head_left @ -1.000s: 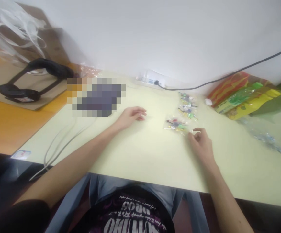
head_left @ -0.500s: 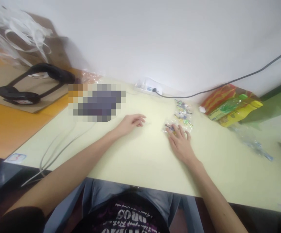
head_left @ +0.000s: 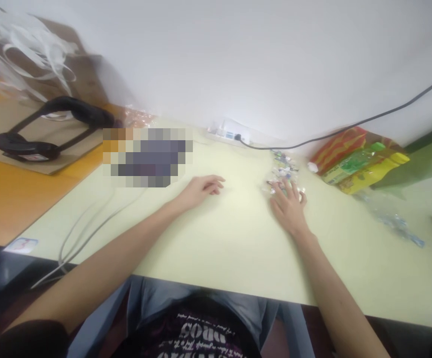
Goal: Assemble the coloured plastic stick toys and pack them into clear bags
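One dark shirt [head_left: 201, 330], its white lettering unclear, is nearest, before one pale table [head_left: 216, 243]. Two hands are over it: the left hand [head_left: 205, 190] with fingers loosely bent, slightly apart; the right hand [head_left: 287, 205] with fingers spread, tips on one clear packet [head_left: 268, 188] of coloured pieces. Just beyond those fingertips lie more packets [head_left: 286, 171], too blurred to count. Farther right are one yellow bag [head_left: 375, 175] and one red bag [head_left: 333, 148], print illegible.

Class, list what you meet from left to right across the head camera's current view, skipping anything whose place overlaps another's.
Black frame → left hand → right hand → yellow bag.
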`<action>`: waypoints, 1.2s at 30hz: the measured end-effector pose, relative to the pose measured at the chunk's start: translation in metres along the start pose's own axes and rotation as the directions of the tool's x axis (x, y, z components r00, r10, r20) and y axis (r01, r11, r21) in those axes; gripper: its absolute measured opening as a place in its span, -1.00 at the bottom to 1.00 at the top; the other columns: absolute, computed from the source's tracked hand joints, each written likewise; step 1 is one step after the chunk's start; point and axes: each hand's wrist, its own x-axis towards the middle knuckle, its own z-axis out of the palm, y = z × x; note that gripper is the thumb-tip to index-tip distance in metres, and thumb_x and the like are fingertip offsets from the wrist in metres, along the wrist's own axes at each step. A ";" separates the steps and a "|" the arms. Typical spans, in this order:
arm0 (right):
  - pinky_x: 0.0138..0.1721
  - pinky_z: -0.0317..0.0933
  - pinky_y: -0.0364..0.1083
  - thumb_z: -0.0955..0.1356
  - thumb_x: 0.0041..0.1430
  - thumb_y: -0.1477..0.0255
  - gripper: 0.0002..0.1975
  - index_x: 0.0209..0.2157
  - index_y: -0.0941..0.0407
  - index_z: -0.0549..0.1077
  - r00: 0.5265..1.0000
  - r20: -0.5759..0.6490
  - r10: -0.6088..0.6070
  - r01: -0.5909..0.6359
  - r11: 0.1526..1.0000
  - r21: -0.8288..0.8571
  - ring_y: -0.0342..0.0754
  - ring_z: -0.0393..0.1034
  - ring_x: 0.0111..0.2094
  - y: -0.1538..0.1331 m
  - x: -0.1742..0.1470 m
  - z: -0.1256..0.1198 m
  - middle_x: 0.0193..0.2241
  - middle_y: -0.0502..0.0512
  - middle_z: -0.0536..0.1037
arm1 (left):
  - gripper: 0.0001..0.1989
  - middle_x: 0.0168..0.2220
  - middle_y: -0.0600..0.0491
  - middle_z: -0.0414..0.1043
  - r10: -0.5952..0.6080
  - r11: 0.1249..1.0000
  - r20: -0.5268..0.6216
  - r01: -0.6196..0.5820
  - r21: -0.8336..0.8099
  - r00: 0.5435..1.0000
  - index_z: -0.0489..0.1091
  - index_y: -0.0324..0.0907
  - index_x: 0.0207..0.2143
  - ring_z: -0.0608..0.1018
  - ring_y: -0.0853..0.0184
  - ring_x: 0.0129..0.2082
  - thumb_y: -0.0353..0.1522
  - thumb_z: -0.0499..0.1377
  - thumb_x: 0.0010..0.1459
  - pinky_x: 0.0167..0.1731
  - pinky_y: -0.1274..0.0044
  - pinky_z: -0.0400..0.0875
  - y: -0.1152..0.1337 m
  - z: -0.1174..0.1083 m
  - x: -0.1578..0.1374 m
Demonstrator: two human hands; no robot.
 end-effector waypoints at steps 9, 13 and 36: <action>0.08 0.23 0.26 0.35 0.22 0.00 -0.38 0.14 0.13 0.50 0.934 -0.110 0.339 -0.311 0.926 0.216 0.26 0.35 -0.03 0.036 -0.019 -0.001 -0.07 0.34 0.48 | -0.66 -0.11 -0.04 0.63 0.058 0.992 0.018 -0.059 0.114 0.998 0.51 -0.11 0.09 0.67 0.30 -0.23 -0.21 0.10 0.39 -0.12 0.44 0.55 0.004 0.002 -0.003; 0.04 0.29 0.17 0.32 0.29 0.14 -0.59 -0.06 0.14 0.59 0.967 -0.065 0.245 -0.213 0.926 0.312 0.17 0.40 -0.15 0.030 -0.018 0.003 -0.17 0.28 0.55 | -0.67 -0.04 -0.04 0.61 0.093 0.975 0.048 -0.101 0.200 0.995 0.52 -0.08 0.10 0.65 0.26 -0.14 -0.20 0.10 0.41 -0.02 0.41 0.53 0.011 0.004 -0.006; -0.12 0.39 0.07 0.33 0.36 0.23 -0.67 0.06 0.09 0.45 0.996 -0.078 -0.031 0.073 0.768 0.637 0.04 0.45 -0.26 -0.067 0.026 0.009 -0.20 0.14 0.50 | -0.29 0.29 -0.13 0.34 0.141 0.870 0.109 -0.175 0.461 0.984 0.36 -0.10 0.30 0.44 0.02 0.26 -0.02 0.36 0.18 0.32 0.20 0.30 0.012 0.002 -0.001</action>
